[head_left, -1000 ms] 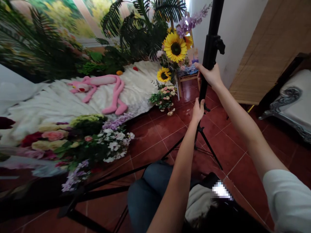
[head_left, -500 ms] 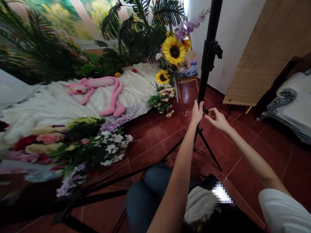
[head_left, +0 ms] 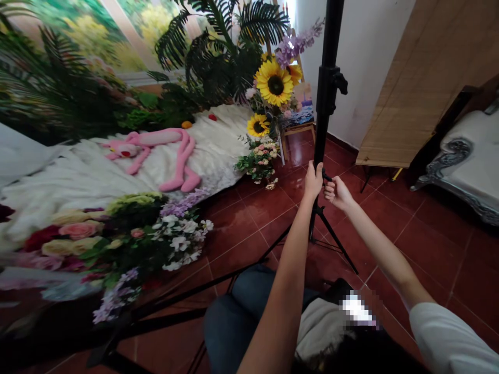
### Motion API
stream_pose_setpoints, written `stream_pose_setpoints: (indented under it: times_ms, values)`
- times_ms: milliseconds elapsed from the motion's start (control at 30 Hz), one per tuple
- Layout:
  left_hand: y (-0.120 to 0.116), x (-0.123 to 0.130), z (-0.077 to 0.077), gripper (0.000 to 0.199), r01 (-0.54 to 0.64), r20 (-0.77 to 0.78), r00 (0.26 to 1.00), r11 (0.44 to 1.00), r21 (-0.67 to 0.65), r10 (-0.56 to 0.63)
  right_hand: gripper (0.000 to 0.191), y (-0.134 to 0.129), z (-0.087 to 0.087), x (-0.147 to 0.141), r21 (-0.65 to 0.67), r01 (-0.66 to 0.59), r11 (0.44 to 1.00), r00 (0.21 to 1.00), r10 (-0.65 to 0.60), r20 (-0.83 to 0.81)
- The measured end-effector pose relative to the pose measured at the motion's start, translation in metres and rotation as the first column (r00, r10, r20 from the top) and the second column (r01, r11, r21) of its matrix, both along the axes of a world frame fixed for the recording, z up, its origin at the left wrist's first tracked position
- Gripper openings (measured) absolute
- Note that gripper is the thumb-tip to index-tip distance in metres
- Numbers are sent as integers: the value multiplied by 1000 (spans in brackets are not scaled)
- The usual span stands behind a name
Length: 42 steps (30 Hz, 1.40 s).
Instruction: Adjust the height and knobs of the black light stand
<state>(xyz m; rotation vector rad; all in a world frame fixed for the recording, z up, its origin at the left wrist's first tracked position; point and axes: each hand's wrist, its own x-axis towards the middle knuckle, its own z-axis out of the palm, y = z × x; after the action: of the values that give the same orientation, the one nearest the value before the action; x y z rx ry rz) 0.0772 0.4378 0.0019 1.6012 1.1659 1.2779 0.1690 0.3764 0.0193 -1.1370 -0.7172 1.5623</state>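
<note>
A black light stand (head_left: 322,122) rises in front of me, its tripod legs (head_left: 338,244) spread on the floor. My left hand (head_left: 313,180) is wrapped around the lower part of the pole. Just right of it, my right hand (head_left: 338,193) has its fingers curled in a pinch on a small black knob (head_left: 326,177) that sticks out from the pole. Higher up, a second knob (head_left: 341,83) sits on the pole's collar, with neither hand on it.
White fur cloth (head_left: 222,135) with a pink plush toy (head_left: 181,156) lies to the left. Artificial flowers (head_left: 179,234), sunflowers (head_left: 275,83) and another stand's black legs (head_left: 171,314) are close by. At right are a bamboo blind (head_left: 390,124) and a silver-trimmed white sofa (head_left: 475,156).
My right hand's fingers have gone from loosely spread beside the lower knob to curled in on it. My left hand keeps its hold on the pole. The view has shifted slightly.
</note>
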Motion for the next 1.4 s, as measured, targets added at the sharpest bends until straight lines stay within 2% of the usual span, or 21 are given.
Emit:
stream_pose_setpoints:
  times_ms: [67, 167, 233, 300, 367, 400, 433, 500, 567, 600, 700, 733, 800, 867, 967, 1067, 1167, 1233, 1267, 1333, 1400]
  values:
    - [0, 0, -1, 47, 3, 0, 1000, 1000, 9, -3, 41, -1, -1, 3, -9, -28, 1000, 999, 28, 30]
    - [0, 0, -1, 49, 15, -2, 1000, 1000, -3, -15, 45, -5, -4, 9, 68, 101, 993, 957, -116, 264]
    - [0, 0, -2, 51, 18, 2, 1000, 1000, -2, -18, 54, -9, -4, 13, 204, 151, 967, 852, -232, 469]
    - [0, 0, -1, 50, 16, 8, 1000, 1000, 9, -16, 58, -12, -3, 17, 337, 85, 938, 683, -301, 665]
    - [1, 0, -1, 49, 9, 9, 1000, 1000, 15, -9, 56, -11, -2, 17, 412, 5, 911, 536, -350, 768]
    - [1, 0, -1, 49, 6, 9, 1000, 1000, 11, -6, 55, -9, -1, 16, 423, -5, 906, 524, -358, 773]
    - [1, 0, -1, 49, 5, 10, 1000, 1000, 5, -5, 55, -7, -1, 14, 414, 14, 910, 565, -349, 748]
    - [1, 0, -1, 50, 8, 12, 1000, 1000, -5, -8, 53, -1, 0, 8, 320, 70, 945, 756, -259, 601]
    - [1, 0, -1, 51, 7, 15, 1000, 1000, -3, -7, 48, 2, 1, 3, 164, 65, 984, 932, -118, 341]
    - [1, 1, -2, 50, 3, 17, 1000, 1000, 3, -3, 45, 2, 3, 1, 110, 40, 993, 977, -62, 203]
    - [0, 1, -2, 45, -9, 21, 1000, 1000, 12, 9, 37, -1, 7, 0, 55, -18, 998, 1000, 19, -20]
    - [0, 1, -2, 44, -7, 19, 1000, 1000, 8, 7, 37, -2, 7, 1, 42, -20, 999, 1000, 20, 0]
    - [-1, 0, 0, 43, 3, 14, 1000, 1000, -7, -3, 44, -4, 6, 4, 16, -5, 1000, 983, 2, 183]
    - [-2, 0, 2, 44, 13, 13, 1000, 1000, -10, -13, 50, -6, 5, 8, 80, 20, 997, 873, -56, 484]
    - [-4, -1, 4, 45, 14, 21, 1000, 1000, 3, -14, 49, -11, 3, 13, 243, -51, 969, 496, -187, 848]
    - [-4, -1, 4, 46, 12, 33, 999, 1000, 1, -12, 45, -16, 6, 15, 279, -144, 949, 144, -259, 955]
    - [-2, 0, 1, 48, 19, 42, 999, 1000, 12, -20, 46, -15, 8, 15, 278, -186, 942, -43, -291, 956]
    - [0, 0, -1, 48, 22, 43, 999, 999, 24, -23, 48, -11, 6, 16, 290, -177, 940, -83, -308, 948]
    - [0, 0, -2, 48, 22, 41, 999, 999, 27, -23, 51, -8, 4, 16, 303, -165, 939, -71, -318, 946]
    - [0, 0, -2, 49, 19, 34, 999, 1000, 20, -20, 58, -2, -2, 17, 337, -126, 933, 9, -339, 941]
    - [-1, -1, -1, 49, 16, 27, 1000, 1000, 5, -16, 68, 4, -7, 15, 364, -73, 928, 146, -352, 925]
